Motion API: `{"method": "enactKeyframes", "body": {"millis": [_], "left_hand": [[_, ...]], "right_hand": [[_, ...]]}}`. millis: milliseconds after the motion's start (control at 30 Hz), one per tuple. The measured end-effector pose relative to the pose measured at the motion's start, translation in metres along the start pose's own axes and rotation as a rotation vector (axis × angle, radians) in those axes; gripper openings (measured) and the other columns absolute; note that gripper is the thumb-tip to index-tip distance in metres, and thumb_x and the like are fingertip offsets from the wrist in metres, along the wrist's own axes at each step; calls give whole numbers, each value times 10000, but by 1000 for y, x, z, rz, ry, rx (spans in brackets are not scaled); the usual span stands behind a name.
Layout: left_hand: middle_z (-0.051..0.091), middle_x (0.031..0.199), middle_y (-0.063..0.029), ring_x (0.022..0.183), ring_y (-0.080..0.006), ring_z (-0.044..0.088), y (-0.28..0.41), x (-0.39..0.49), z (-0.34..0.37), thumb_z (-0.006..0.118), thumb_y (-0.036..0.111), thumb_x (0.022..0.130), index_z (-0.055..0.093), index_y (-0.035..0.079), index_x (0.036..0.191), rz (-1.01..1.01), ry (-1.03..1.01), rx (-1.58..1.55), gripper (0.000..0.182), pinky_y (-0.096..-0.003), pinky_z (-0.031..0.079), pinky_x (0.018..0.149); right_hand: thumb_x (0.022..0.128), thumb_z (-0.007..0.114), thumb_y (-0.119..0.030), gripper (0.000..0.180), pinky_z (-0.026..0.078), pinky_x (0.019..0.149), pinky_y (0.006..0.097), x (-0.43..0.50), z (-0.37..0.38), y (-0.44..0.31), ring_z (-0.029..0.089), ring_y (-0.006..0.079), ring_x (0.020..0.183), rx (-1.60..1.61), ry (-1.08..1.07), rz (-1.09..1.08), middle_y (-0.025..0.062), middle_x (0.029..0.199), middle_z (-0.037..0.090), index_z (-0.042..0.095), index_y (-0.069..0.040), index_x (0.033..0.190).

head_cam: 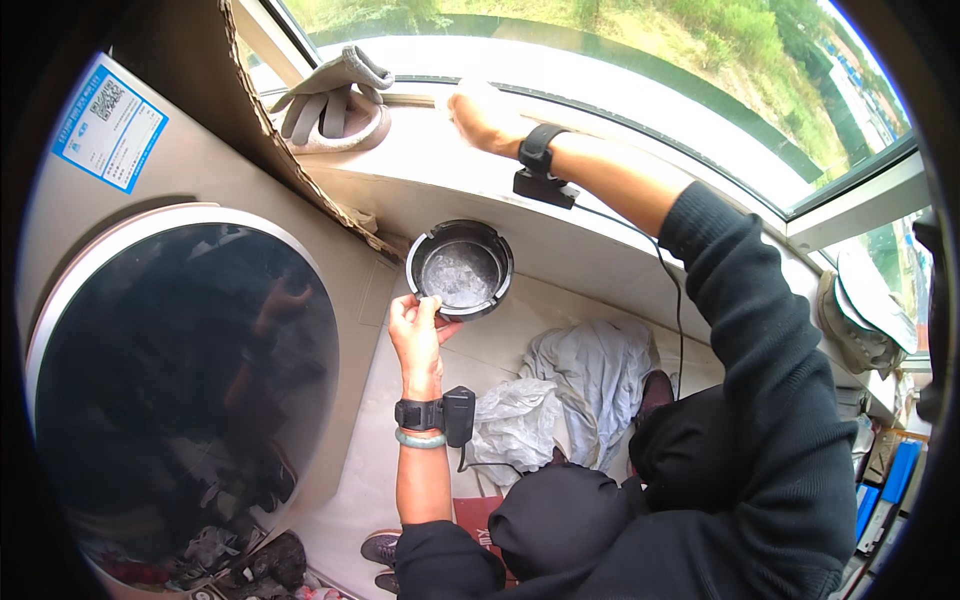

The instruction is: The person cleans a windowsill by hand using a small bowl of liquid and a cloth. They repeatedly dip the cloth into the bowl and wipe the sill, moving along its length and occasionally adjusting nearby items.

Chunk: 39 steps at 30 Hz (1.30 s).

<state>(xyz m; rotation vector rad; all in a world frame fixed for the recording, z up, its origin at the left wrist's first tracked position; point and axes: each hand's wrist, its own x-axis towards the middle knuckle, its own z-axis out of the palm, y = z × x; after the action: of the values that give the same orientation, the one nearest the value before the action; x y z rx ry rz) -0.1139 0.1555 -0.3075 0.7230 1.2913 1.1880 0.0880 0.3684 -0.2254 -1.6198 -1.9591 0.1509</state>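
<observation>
My left hand (420, 330) holds a round black ashtray (460, 268) by its lower rim, thumb on top and fingers beneath. The ashtray has notches in its rim and a greyish, smudged bottom. My right hand (484, 116) is on the white window sill near the glass, with its fingers curled; glare hides whether anything is in it. A grey shoe (371, 133) with grey cloth straps or a glove on it lies on the sill to the left of my right hand.
A front-loading washing machine with a dark round door (187, 390) stands at left, beside a torn cardboard edge (281, 150). Crumpled pale cloth (592, 375) and plastic (517, 420) lie on the floor. Another shoe (855, 322) is on the right sill; boxes (889, 480) stand below. A cable hangs from my right wrist.
</observation>
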Motion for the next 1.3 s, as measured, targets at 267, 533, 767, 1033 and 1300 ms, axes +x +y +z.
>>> {"method": "enactKeyframes", "body": {"millis": [267, 533, 767, 1033, 1300], "left_hand": [[566, 897, -96, 677, -198, 637, 4, 8, -5, 614, 109, 856, 463, -17, 1063, 13, 22, 31, 285, -360, 620, 620], [562, 909, -94, 697, -206, 633, 3, -13, -1, 603, 110, 865, 460, -20, 1072, 3, 17, 70, 284, -376, 613, 645], [607, 990, -159, 747, -216, 666, -6, -40, 7, 576, 83, 883, 398, -67, 1189, -14, -75, 51, 384, -366, 613, 652], [602, 1009, -119, 817, -223, 672, -22, -59, 26, 567, 110, 889, 434, 14, 1125, -91, -238, 85, 287, -387, 607, 672], [601, 1014, -98, 863, -218, 674, -28, -62, 46, 558, 115, 904, 438, 47, 1086, -95, -380, 74, 229, -378, 608, 668]], "right_hand": [[825, 575, -33, 117, 509, 826, 397, -14, 22, -18, 648, 345, 913, 317, -71, -299, 196, 1013, 659, 674, -8, 882], [794, 683, -76, 209, 527, 792, 368, -136, -20, -39, 670, 298, 883, 334, -499, -310, 161, 929, 683, 710, -2, 988], [720, 622, -23, 109, 510, 766, 410, -212, -74, -41, 607, 331, 852, 185, -207, -531, 163, 853, 654, 637, 5, 824], [774, 655, -65, 292, 459, 862, 415, -267, -212, 60, 559, 338, 966, -210, 14, -110, 154, 1037, 572, 599, -2, 1053], [956, 552, -136, 224, 498, 700, 291, -263, -180, 130, 576, 162, 702, 398, 11, 450, 93, 890, 625, 587, 37, 1094]]}}
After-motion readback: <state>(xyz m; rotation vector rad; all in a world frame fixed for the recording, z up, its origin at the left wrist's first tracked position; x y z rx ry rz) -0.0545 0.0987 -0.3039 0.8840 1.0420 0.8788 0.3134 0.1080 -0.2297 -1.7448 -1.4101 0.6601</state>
